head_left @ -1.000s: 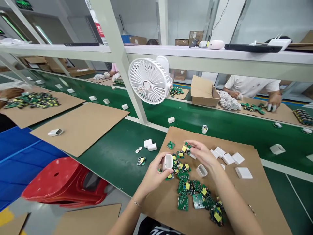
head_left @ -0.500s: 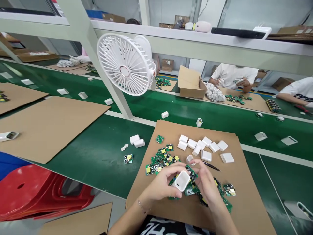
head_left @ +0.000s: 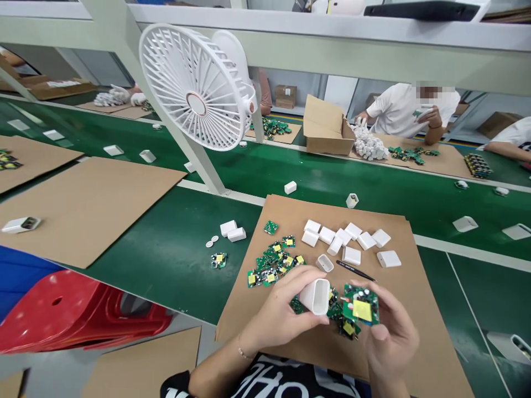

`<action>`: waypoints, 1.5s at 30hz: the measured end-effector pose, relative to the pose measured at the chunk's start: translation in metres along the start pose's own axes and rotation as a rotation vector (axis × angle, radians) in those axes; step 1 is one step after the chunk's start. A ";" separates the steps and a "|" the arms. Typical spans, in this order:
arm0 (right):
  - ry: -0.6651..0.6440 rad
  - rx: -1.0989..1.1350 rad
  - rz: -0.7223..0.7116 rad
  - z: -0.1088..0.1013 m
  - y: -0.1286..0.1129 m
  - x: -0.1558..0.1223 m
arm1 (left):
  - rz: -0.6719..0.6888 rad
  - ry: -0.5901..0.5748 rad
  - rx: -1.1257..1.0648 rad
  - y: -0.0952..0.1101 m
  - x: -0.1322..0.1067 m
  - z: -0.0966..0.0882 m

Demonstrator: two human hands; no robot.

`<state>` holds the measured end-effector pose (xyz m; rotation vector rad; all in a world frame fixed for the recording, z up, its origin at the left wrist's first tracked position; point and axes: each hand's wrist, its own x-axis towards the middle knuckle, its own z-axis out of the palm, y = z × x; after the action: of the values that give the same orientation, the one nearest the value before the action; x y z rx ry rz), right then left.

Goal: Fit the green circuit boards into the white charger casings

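My left hand [head_left: 286, 304] is closed around a white plastic housing [head_left: 311, 296], its open end turned toward the right. In my right hand [head_left: 392, 326] is a green circuit board [head_left: 360, 304] with a yellow block and small capacitors facing up. The board and housing are apart, a short gap between them. More circuit boards [head_left: 276, 260] lie heaped on the cardboard sheet [head_left: 418, 309], some partly hidden behind my hands. Beyond them sit several white housings [head_left: 351, 255], one open housing [head_left: 324, 263] and a black pen-like tool [head_left: 355, 271].
A white fan [head_left: 197, 99] hangs from the frame post at left. Behind the cardboard runs a green conveyor belt [head_left: 257, 171] carrying scattered housings. Across it a co-worker [head_left: 409, 110] sits near an open carton [head_left: 327, 130]. A red stool [head_left: 53, 309] stands at lower left.
My right hand has moved right and turned, bringing the circuit board's component side into view. My left hand has tilted the housing so its opening points rightward. The camera view has shifted slightly.
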<state>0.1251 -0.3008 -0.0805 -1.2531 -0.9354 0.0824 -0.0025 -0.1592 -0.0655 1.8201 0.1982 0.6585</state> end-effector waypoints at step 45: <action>-0.376 -0.615 -0.364 -0.020 -0.018 0.001 | 0.257 -0.063 0.287 0.014 0.010 0.014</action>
<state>0.1308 -0.3221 -0.0657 -1.6347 -1.5804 -0.2877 0.0107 -0.1714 -0.0524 2.1623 0.0152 0.7817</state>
